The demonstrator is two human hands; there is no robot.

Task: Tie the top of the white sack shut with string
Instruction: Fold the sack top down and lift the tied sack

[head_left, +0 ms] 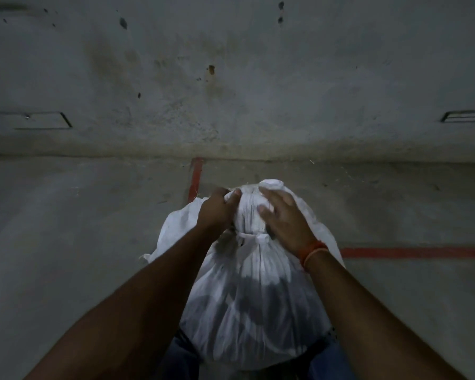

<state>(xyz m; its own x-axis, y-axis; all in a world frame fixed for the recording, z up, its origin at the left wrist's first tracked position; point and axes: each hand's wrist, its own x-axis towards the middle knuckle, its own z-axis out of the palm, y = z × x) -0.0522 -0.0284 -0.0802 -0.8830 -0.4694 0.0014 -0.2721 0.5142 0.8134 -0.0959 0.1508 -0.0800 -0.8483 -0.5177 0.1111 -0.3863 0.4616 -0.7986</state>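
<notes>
- Fingers (pixel 232 197) of left hand (pixel 217 208) curled tight around the bunched top of the white sack (pixel 258 292), gripping the gathered fabric.
- Fingers (pixel 266 208) of right hand (pixel 284 219) nearly straight, resting flat against the gathered neck, holding nothing.
- White sack upright on the concrete floor (pixel 93 215), close in front of the body, between both forearms.
- String (pixel 254 237) already looped around the neck below the hands, apparently knotted, though blur leaves the knot unclear.
- Probably near the end: gathering and wrapping done, likely only tightening or checking left.
- Red floor lines (pixel 412 252) beside the sack.
</notes>
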